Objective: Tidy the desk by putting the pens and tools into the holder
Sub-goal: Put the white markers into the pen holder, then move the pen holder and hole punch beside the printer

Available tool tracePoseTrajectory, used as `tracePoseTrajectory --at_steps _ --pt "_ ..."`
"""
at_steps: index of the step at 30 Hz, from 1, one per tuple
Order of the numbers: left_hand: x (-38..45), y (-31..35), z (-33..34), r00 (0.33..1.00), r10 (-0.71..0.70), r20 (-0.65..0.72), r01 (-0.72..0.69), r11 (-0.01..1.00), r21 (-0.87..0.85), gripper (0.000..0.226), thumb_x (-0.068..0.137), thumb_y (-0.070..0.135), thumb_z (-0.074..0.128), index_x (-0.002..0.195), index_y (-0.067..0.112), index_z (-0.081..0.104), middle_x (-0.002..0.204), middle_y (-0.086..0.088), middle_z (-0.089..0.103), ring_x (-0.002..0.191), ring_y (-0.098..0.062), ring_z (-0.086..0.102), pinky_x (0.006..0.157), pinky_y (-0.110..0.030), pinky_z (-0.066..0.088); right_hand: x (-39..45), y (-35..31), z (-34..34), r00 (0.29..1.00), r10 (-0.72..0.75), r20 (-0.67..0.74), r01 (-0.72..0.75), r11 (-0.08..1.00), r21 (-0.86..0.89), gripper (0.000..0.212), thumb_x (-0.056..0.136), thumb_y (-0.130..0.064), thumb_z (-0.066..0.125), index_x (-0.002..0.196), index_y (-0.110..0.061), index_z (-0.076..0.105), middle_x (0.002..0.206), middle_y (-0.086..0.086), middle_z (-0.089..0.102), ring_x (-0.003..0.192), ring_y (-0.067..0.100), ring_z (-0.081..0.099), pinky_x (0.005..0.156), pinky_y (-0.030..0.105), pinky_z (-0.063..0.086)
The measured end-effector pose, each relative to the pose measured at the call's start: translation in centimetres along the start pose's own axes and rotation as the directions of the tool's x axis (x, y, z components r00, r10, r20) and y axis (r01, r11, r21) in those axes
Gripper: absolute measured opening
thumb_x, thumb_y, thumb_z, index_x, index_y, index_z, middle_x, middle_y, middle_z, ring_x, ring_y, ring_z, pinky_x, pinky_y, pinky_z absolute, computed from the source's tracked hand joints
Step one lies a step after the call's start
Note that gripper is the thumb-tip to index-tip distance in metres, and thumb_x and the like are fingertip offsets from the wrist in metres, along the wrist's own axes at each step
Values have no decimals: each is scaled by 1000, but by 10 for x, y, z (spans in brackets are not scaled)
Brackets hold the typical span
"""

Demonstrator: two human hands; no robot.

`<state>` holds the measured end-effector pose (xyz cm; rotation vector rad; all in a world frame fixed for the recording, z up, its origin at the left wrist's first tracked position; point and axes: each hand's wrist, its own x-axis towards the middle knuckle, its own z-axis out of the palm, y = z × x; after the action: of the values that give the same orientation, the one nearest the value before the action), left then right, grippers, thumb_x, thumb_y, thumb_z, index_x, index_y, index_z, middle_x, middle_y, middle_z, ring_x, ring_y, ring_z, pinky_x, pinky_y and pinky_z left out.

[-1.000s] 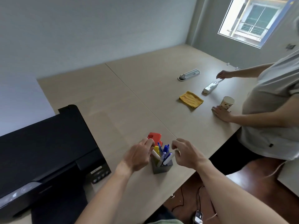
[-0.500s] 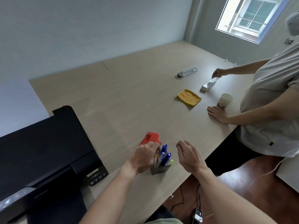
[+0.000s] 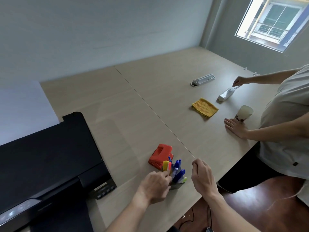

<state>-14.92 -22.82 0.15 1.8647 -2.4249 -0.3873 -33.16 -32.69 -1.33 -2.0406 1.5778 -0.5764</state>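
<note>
Fingers (image 3: 164, 177) of the left hand (image 3: 154, 185) curl in against the holder (image 3: 177, 185), pinched around the lower end of something yellow; exactly what they grip, I cannot tell. Right hand (image 3: 200, 177) hovers just beside, loosely open, holding nothing. The holder stands near the desk (image 3: 133, 106) edge, packed with blue pens (image 3: 178, 169) and a yellow marker (image 3: 166, 165). Light, stiff, smooth plastic by the look of it, so take each by the barrel, mid-length. The holder looks light and top-heavy; steadying its wall seems wise. Just behind sits a red hole punch (image 3: 160, 155), probably heavier and too bulky to drop in.
</note>
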Motion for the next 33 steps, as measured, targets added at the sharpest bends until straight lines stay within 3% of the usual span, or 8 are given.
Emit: tracePoseTrajectory --at_steps 6,14,17,21,26,28,30,33 --pt "5 4 4 997 -16 77 15 1000 9 25 101 15 47 119 3 58 120 -19 61 103 -37 63 85 -46 50 9 -3 13 1000 4 18 -3 999 -38 22 96 -6 40 101 -10 62 101 6 64 81 17 54 71 30 42" --pt "-11 -20 1 985 -137 106 143 989 -46 36 99 23 52 123 -3 58 122 -24 60 104 -40 63 89 -45 51 19 -17 24 995 -55 84 64 992 -105 22 95 -4 43 106 -7 62 108 10 64 91 27 62 73 32 45" --pt "-15 -27 -3 978 -161 134 170 984 -58 35 98 23 54 121 -3 59 118 -23 62 104 -39 63 89 -44 52 23 -28 29 981 -138 136 165 964 -208 26 93 -2 48 116 -9 60 115 11 61 90 31 64 76 36 50" --pt "-22 -35 -7 952 -251 179 270 958 -94 34 96 21 55 120 -3 58 117 -23 61 104 -42 63 89 -48 54 37 -38 42 904 -319 284 412 828 -381 53 81 6 63 129 -14 57 137 17 53 116 35 59 93 45 52" --pt "-24 -50 -15 885 -409 223 439 892 -105 25 92 9 57 114 -2 60 116 -25 60 105 -42 62 87 -47 52 38 -39 54 837 -415 357 542 717 -438 69 54 11 81 117 -14 69 126 10 66 122 27 59 95 40 51" --pt "-20 -59 -19 866 -440 235 473 875 -102 22 90 5 58 111 -2 60 113 -25 62 101 -42 64 84 -47 53 38 -35 55 813 -426 397 575 698 -426 59 59 0 87 113 -15 71 124 10 67 121 26 59 97 40 51" --pt "-15 -71 -22 852 -473 224 503 859 -99 28 89 3 60 117 -1 58 112 -25 62 100 -40 65 84 -46 54 37 -32 58 781 -506 366 625 625 -468 25 91 -25 62 113 -15 72 127 11 66 124 27 56 110 35 35" --pt "-8 -83 -27 821 -532 208 555 829 -68 31 88 1 61 118 0 57 113 -23 62 102 -38 66 84 -44 54 34 -33 61 829 -460 319 560 672 -484 72 101 -46 16 101 -5 76 113 20 70 118 31 55 110 32 18"
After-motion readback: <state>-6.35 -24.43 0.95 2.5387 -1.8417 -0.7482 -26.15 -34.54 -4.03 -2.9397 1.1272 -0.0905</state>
